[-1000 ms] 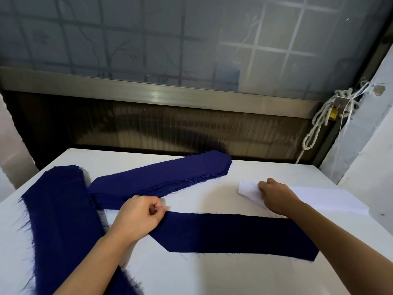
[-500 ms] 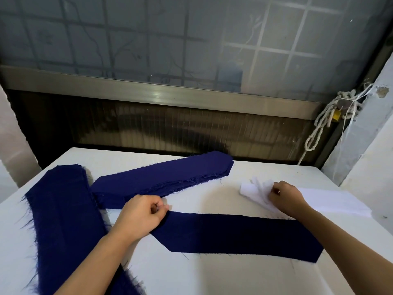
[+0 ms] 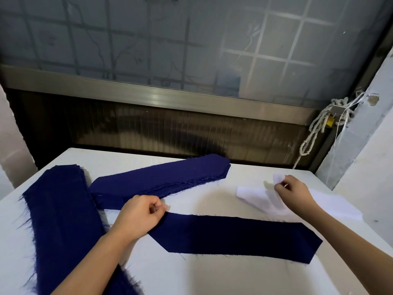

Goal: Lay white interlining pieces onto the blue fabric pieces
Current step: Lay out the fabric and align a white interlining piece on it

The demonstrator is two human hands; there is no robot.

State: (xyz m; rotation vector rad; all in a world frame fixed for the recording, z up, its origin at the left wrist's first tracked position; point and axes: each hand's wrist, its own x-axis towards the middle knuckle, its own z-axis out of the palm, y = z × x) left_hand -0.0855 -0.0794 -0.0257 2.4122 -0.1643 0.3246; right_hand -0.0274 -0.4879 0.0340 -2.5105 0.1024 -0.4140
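R hand, 1 s ago lying knuckles-up w/ fingertips pressed on the left tip of the stack of white interlining pieces, has since curled into a pinch & risen. It now holds the pointed end of the top white interlining piece up off the stack. That end was flat 1 s ago, bunched 0.5 s ago, now peeled back & raised, w/ its lower part trailing toward the far edge of the flat navy-blue fabric strip.
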